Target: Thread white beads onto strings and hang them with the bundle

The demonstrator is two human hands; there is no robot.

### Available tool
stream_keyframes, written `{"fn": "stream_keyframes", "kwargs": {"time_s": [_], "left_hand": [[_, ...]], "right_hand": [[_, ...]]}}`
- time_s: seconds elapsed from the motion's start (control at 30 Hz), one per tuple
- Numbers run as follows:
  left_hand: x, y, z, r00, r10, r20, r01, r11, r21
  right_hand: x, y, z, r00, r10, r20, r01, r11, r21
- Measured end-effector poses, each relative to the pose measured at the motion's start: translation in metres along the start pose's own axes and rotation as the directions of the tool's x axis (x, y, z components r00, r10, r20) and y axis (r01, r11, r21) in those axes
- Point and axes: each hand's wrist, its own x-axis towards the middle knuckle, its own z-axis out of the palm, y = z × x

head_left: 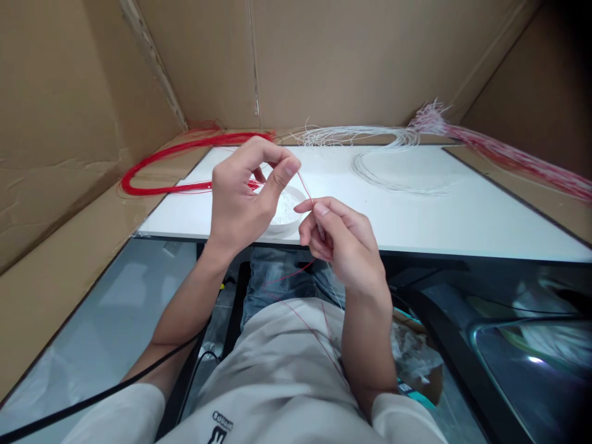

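My left hand [247, 194] is raised over the front of the white table, thumb and index finger pinched on one end of a thin red wire [304, 184]. The wire runs down to my right hand [345, 240], which pinches it between thumb and index finger. A small pale piece [320, 230] shows among the curled fingers of my right hand; its kind is unclear. Loose red strands and a thin white strand hang below onto my lap. Behind my hands stands a round white dish [280, 229] holding small white bits, partly hidden by my left hand.
A looped bundle of red wires [134, 176] lies at the left and white wires [365, 137] at the back. A red and white bundle [518, 163] lies at the right. Cardboard walls [351, 61] enclose the white table [462, 222]. A black cable [115, 388] crosses my left arm.
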Motion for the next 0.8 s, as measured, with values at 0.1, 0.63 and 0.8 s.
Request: {"fn": "stream_keyframes", "kwargs": {"time_s": [0.1, 0.63, 0.8], "left_hand": [[-0.001, 0.003, 0.000, 0.999, -0.008, 0.043, 0.008, 1.000, 0.006], [-0.004, 0.013, 0.001, 0.983, 0.051, 0.179, -0.049, 0.999, -0.015], [-0.002, 0.013, -0.003, 0.968, 0.016, 0.251, 0.002, 0.998, -0.070]], "right_hand": [[0.001, -0.001, 0.000, 1.000, -0.012, -0.018, 0.012, 0.999, 0.037], [0.000, 0.002, -0.004, 0.990, -0.132, -0.048, 0.128, 0.989, -0.071], [0.000, 0.005, -0.003, 0.947, -0.284, -0.150, 0.242, 0.939, -0.245]]}}
